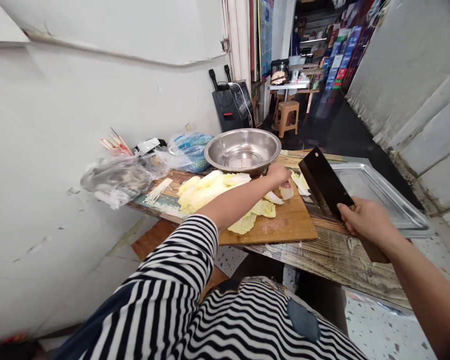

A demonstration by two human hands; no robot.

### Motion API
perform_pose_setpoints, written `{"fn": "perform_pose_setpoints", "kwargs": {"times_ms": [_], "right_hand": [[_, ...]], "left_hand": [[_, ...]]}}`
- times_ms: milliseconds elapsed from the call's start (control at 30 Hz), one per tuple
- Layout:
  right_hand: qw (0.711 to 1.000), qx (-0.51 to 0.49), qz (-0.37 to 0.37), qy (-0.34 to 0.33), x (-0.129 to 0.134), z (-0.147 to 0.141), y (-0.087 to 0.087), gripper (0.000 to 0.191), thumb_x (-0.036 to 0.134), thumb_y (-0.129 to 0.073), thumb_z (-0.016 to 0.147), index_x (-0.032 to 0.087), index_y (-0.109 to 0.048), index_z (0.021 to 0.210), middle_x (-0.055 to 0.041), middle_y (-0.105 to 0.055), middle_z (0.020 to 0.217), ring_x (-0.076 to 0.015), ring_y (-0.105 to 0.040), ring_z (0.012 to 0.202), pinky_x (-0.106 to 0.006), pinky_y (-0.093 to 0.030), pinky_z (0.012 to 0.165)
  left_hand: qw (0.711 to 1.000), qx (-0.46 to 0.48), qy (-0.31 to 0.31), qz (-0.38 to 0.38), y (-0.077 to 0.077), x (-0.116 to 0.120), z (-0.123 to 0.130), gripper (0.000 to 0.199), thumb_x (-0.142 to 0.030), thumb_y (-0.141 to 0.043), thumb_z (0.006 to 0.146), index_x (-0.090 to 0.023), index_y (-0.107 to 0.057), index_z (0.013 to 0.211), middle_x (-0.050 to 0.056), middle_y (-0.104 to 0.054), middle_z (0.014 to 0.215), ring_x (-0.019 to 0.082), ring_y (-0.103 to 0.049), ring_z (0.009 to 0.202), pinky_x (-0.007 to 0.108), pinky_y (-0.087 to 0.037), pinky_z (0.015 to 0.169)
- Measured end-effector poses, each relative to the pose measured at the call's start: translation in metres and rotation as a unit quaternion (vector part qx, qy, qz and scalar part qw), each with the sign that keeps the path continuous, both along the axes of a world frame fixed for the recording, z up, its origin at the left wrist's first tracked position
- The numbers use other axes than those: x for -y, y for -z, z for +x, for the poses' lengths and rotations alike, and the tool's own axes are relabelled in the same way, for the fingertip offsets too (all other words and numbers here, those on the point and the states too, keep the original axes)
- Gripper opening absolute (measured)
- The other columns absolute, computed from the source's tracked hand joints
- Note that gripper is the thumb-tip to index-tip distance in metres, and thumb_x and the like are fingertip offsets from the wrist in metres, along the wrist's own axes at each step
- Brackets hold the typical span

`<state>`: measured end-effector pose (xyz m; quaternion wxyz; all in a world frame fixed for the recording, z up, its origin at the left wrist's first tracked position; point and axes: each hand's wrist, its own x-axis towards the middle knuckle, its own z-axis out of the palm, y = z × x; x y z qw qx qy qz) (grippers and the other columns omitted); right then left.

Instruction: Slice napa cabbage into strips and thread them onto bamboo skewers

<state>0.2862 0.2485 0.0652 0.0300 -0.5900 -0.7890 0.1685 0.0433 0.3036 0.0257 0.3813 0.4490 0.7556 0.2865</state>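
Note:
My right hand (367, 220) is wrapped round a dark cleaver (320, 180), its broad blade raised over the table to the right of the wooden cutting board (296, 220). Across the board reaches my left hand (279, 175), fingers closed on a pale piece of cabbage leaf (286, 192) near the board's far side. Under and beside my left forearm lies a pile of yellow-white napa cabbage (210, 187). Loose leaves (243, 223) are spread at the front of the board. Another cut piece (300, 182) lies close to the blade.
Behind the board stands a steel basin (243, 147). A metal tray (382, 192) is at the right. Enoki mushrooms (159, 191), plastic bags (123, 177) and skewers (116, 142) are on the left by the wall. Beyond are a black speaker (232, 107) and a stool (287, 117).

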Motion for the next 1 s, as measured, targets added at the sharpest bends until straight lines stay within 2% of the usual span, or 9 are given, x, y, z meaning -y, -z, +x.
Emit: {"fn": "perform_pose_setpoints", "kwargs": {"times_ms": [100, 200, 267, 367, 433, 567, 667, 833, 1000], "right_hand": [[0.998, 0.056, 0.023, -0.024, -0.008, -0.002, 0.012, 0.022, 0.031, -0.045, 0.100, 0.020, -0.053, 0.082, -0.0078, -0.068, 0.065, -0.0219, -0.064, 0.065, -0.030, -0.037, 0.064], [0.992, 0.102, 0.044, -0.052, -0.013, -0.007, 0.019, 0.025, 0.031, -0.043, 0.100, 0.016, -0.059, 0.089, -0.0154, -0.073, 0.082, -0.0254, -0.069, 0.082, -0.030, -0.038, 0.067], [0.991, 0.112, 0.052, -0.058, -0.015, -0.010, 0.021, 0.028, 0.032, -0.042, 0.100, 0.014, -0.063, 0.094, -0.0181, -0.074, 0.089, -0.0275, -0.071, 0.089, -0.030, -0.039, 0.068], [0.990, 0.112, 0.065, -0.057, -0.017, -0.017, 0.020, 0.031, 0.032, -0.042, 0.100, 0.013, -0.066, 0.100, -0.0183, -0.075, 0.093, -0.0287, -0.071, 0.090, -0.031, -0.040, 0.068], [0.991, 0.101, 0.069, -0.058, -0.017, -0.022, 0.016, 0.033, 0.033, -0.041, 0.100, 0.012, -0.067, 0.102, -0.0171, -0.075, 0.091, -0.0280, -0.071, 0.088, -0.032, -0.040, 0.068], [0.994, 0.073, 0.047, -0.064, -0.014, -0.035, 0.006, 0.036, 0.032, -0.038, 0.101, 0.011, -0.067, 0.106, -0.0144, -0.075, 0.086, -0.0247, -0.070, 0.079, -0.031, -0.041, 0.068], [0.993, 0.082, 0.053, -0.073, -0.011, -0.042, 0.001, 0.037, 0.032, -0.038, 0.101, 0.011, -0.068, 0.105, -0.0151, -0.075, 0.086, -0.0243, -0.070, 0.079, -0.031, -0.042, 0.068], [0.980, 0.121, 0.071, -0.141, -0.016, -0.047, -0.001, 0.035, 0.029, -0.039, 0.098, 0.013, -0.069, 0.105, -0.0180, -0.076, 0.098, -0.0272, -0.072, 0.093, -0.031, -0.042, 0.071], [0.972, 0.148, 0.059, -0.172, -0.028, -0.054, 0.001, 0.035, 0.031, -0.042, 0.096, 0.012, -0.070, 0.106, -0.0195, -0.075, 0.104, -0.0292, -0.071, 0.100, -0.032, -0.044, 0.072]], "left_hand": [[0.985, -0.141, 0.098, 0.006, 0.006, -0.011, -0.001, 0.034, -0.026, -0.041, 0.103, -0.006, -0.067, 0.110, 0.009, -0.071, 0.078, 0.017, -0.069, 0.069, 0.026, -0.056, 0.068], [0.949, -0.244, 0.193, 0.054, 0.009, -0.006, -0.011, 0.033, -0.011, -0.054, 0.089, -0.014, -0.070, 0.118, 0.009, -0.074, 0.094, 0.021, -0.068, 0.097, 0.030, -0.050, 0.089], [0.885, -0.351, 0.293, 0.093, 0.011, 0.001, -0.022, 0.044, -0.003, -0.059, 0.079, -0.019, -0.072, 0.118, 0.009, -0.074, 0.101, 0.025, -0.060, 0.114, 0.034, -0.042, 0.099], [0.747, -0.507, 0.409, 0.135, 0.017, 0.010, -0.039, 0.040, -0.003, -0.055, 0.082, -0.018, -0.074, 0.113, 0.013, -0.074, 0.107, 0.029, -0.054, 0.119, 0.039, -0.035, 0.096], [0.715, -0.534, 0.424, 0.153, 0.021, 0.012, -0.047, 0.034, -0.005, -0.049, 0.089, -0.016, -0.075, 0.109, 0.015, -0.074, 0.109, 0.028, -0.056, 0.116, 0.038, -0.035, 0.091], [0.682, -0.542, 0.455, 0.182, 0.026, 0.009, -0.050, 0.028, -0.010, -0.049, 0.093, -0.011, -0.077, 0.089, 0.017, -0.074, 0.103, 0.026, -0.063, 0.098, 0.035, -0.036, 0.076], [0.672, -0.534, 0.477, 0.188, 0.029, 0.013, -0.046, 0.028, -0.012, -0.050, 0.094, -0.011, -0.077, 0.085, 0.015, -0.075, 0.093, 0.022, -0.063, 0.079, 0.033, -0.034, 0.066], [0.713, -0.505, 0.459, 0.159, 0.030, 0.034, -0.044, 0.020, -0.023, -0.060, 0.095, -0.016, -0.079, 0.095, 0.009, -0.077, 0.099, 0.020, -0.065, 0.084, 0.028, -0.036, 0.066], [0.725, -0.493, 0.457, 0.150, 0.029, 0.038, -0.044, 0.025, -0.035, -0.064, 0.093, -0.016, -0.080, 0.098, 0.009, -0.077, 0.101, 0.020, -0.067, 0.087, 0.027, -0.043, 0.073]]}}
